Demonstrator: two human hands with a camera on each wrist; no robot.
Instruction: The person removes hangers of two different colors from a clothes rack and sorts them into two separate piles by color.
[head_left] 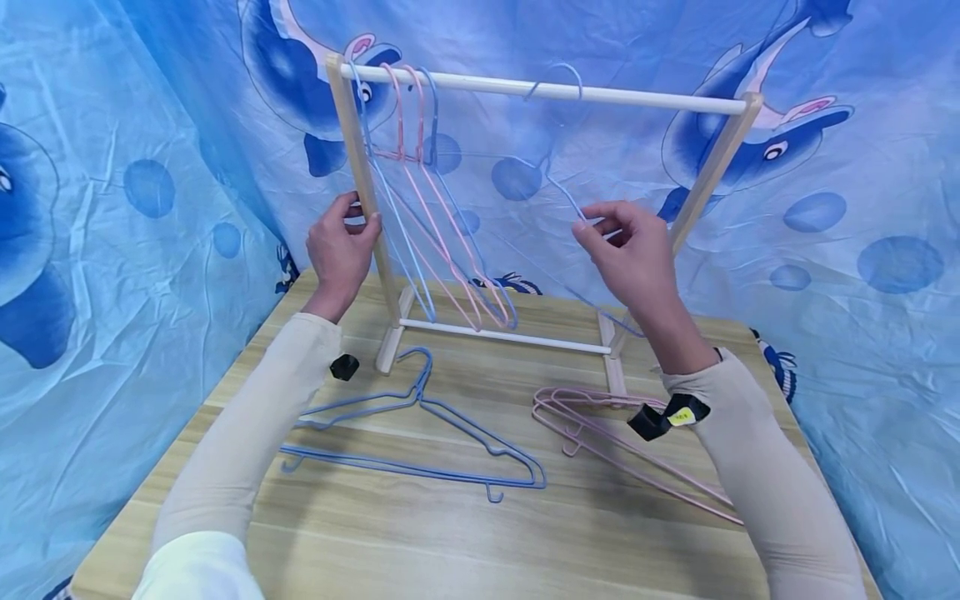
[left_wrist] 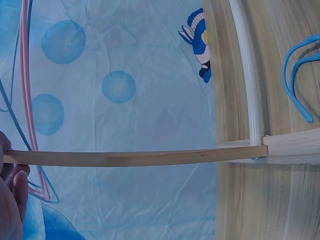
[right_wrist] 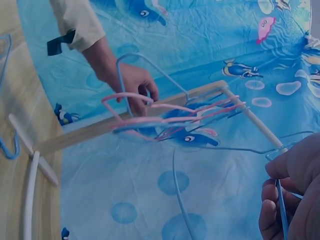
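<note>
My left hand (head_left: 343,250) grips the left wooden post (left_wrist: 125,159) of a small clothes rack, fingers on one side and thumb on the other. With thumb and fingers, my right hand (head_left: 633,250) pinches the sloping shoulder of a light blue hanger (head_left: 564,190). That hanger's hook loops over the rack's white top rod (head_left: 660,100), toward the middle-right. Close to the left post hang several hangers, blue at the outsides and pink hangers (head_left: 442,218) between them. In the right wrist view, the pinched blue hanger (right_wrist: 281,207) runs down through my fingers.
Blue hangers (head_left: 450,408) lie on the wooden table (head_left: 420,542) in front of the rack. Pink hangers (head_left: 622,450) lie at the right, partly under my right forearm. A white lower bar (head_left: 510,336) joins the rack's feet. Blue patterned cloth (head_left: 885,333) surrounds the table.
</note>
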